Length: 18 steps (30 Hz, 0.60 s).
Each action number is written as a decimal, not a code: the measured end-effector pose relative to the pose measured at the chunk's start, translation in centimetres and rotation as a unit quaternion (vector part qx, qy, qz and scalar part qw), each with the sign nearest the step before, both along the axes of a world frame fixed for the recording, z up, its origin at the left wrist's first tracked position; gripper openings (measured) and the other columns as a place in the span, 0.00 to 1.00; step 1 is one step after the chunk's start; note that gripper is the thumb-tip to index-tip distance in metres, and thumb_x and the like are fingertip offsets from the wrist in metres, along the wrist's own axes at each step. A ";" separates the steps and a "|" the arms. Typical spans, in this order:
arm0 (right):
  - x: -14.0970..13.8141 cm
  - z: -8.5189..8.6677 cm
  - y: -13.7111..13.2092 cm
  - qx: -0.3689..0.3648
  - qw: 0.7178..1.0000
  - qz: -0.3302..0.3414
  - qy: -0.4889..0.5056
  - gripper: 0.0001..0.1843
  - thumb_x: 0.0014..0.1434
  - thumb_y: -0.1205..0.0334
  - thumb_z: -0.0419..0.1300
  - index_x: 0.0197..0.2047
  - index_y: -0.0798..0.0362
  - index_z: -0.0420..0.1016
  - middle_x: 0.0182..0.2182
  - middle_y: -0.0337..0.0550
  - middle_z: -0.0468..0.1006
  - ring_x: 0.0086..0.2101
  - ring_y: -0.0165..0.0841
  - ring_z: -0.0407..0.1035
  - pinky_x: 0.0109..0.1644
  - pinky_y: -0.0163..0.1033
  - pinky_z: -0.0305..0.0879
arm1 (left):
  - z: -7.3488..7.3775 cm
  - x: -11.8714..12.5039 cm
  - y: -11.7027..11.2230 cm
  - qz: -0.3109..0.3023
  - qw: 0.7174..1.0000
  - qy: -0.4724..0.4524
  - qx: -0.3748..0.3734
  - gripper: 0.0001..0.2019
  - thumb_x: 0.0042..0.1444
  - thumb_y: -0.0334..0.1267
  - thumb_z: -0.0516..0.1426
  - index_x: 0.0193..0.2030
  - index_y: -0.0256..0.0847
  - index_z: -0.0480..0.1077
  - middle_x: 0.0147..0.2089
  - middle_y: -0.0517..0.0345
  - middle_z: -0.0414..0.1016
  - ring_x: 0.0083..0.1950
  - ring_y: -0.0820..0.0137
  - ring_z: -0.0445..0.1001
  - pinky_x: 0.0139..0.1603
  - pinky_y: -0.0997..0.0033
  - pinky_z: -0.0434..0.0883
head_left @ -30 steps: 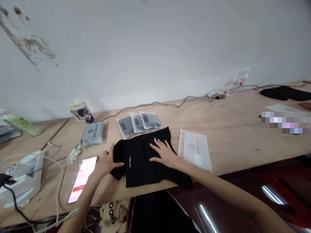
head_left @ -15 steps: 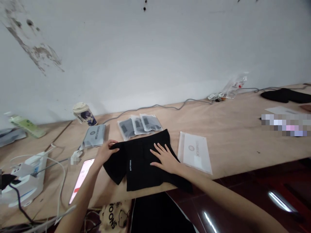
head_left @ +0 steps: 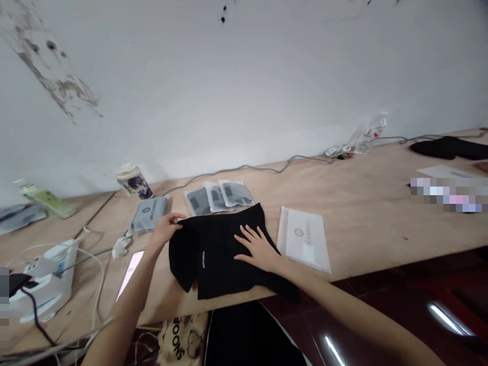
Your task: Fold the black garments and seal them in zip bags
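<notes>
A black cloth garment (head_left: 217, 259) with small white lettering lies on the table in front of me, its left part folded and its lower right end hanging at the table edge. My left hand (head_left: 168, 227) pinches the garment's upper left corner between thumb and fingers. Flat on the cloth, right of the lettering, my right hand (head_left: 259, 249) rests with its fingers spread. Just right of the garment lies a flat white printed pouch (head_left: 305, 239). Behind it are several frosted packets (head_left: 219, 197) with dark contents.
A grey printed packet (head_left: 149, 213), a paper cup (head_left: 134, 181) and a green bottle (head_left: 48, 200) stand or lie at the left. A power strip (head_left: 49, 284) with cables and a phone (head_left: 130, 272) are near my left arm. Black fabric (head_left: 450, 148) lies far right.
My left hand has shifted slightly up at the corner, and the garment's folded left part has moved a little to the right. The right hand stays flat on the cloth.
</notes>
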State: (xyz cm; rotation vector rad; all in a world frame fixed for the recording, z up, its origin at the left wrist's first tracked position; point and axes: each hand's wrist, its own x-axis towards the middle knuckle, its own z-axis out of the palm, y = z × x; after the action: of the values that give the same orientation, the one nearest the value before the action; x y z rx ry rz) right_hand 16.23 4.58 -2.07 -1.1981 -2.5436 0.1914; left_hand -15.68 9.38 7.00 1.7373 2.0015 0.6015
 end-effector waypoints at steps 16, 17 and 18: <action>0.1 0.0 -0.1 0.002 1.000 0.000 0.008 0.37 0.60 0.36 0.44 0.64 0.50 0.59 0.65 0.53 0.54 0.64 0.47 0.45 0.64 0.60 0.42 | -0.1 0.7 -1.1 -0.046 0.992 0.027 0.111 0.12 0.51 0.47 0.54 0.36 0.42 0.70 0.38 0.55 0.77 0.41 0.63 0.75 0.46 0.67 0.68; 0.1 0.0 -0.1 0.003 1.000 0.000 0.009 0.37 0.60 0.36 0.44 0.64 0.50 0.59 0.65 0.53 0.54 0.64 0.47 0.46 0.64 0.60 0.43 | -0.2 0.6 -1.4 -0.044 0.990 0.019 0.134 0.13 0.52 0.47 0.53 0.37 0.42 0.70 0.39 0.54 0.77 0.42 0.64 0.74 0.46 0.67 0.69; 0.1 -0.1 -0.1 0.005 1.000 -0.001 0.009 0.36 0.60 0.36 0.45 0.64 0.50 0.59 0.65 0.52 0.55 0.64 0.46 0.46 0.64 0.60 0.43 | -0.5 0.5 -1.8 -0.042 0.989 0.021 0.143 0.13 0.53 0.47 0.53 0.37 0.41 0.70 0.40 0.54 0.76 0.42 0.64 0.74 0.47 0.66 0.69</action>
State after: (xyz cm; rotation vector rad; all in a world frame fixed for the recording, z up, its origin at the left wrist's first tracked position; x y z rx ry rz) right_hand 16.33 4.46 -2.14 -1.1891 -2.5254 0.1880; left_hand -15.18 7.62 6.54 2.0037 1.9329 0.8669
